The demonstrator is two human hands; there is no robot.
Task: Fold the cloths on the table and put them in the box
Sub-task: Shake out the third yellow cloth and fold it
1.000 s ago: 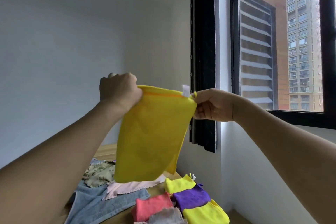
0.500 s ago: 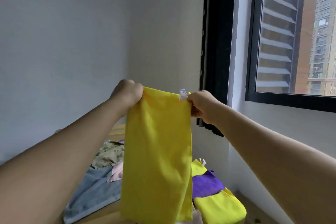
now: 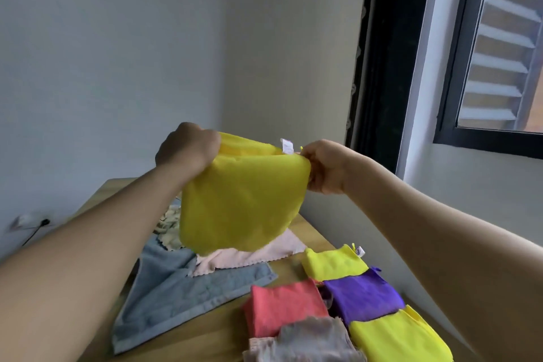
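Note:
A yellow cloth with a small white tag hangs in the air above the wooden table. My left hand grips its top left corner. My right hand pinches its top right corner by the tag. The cloth's lower part billows toward me. Folded cloths lie packed side by side at the lower right: a yellow one, a purple one, another yellow one, a red one and a grey one. The box itself cannot be made out.
Unfolded cloths lie on the table under the held one: a blue-grey towel, a pale pink cloth and a patterned green cloth. A white wall stands behind. A black curtain and a window are to the right.
The view has tilted down toward the table. Both hands have lowered the yellow cloth, and its hanging lower part has swung up toward me into a billow.

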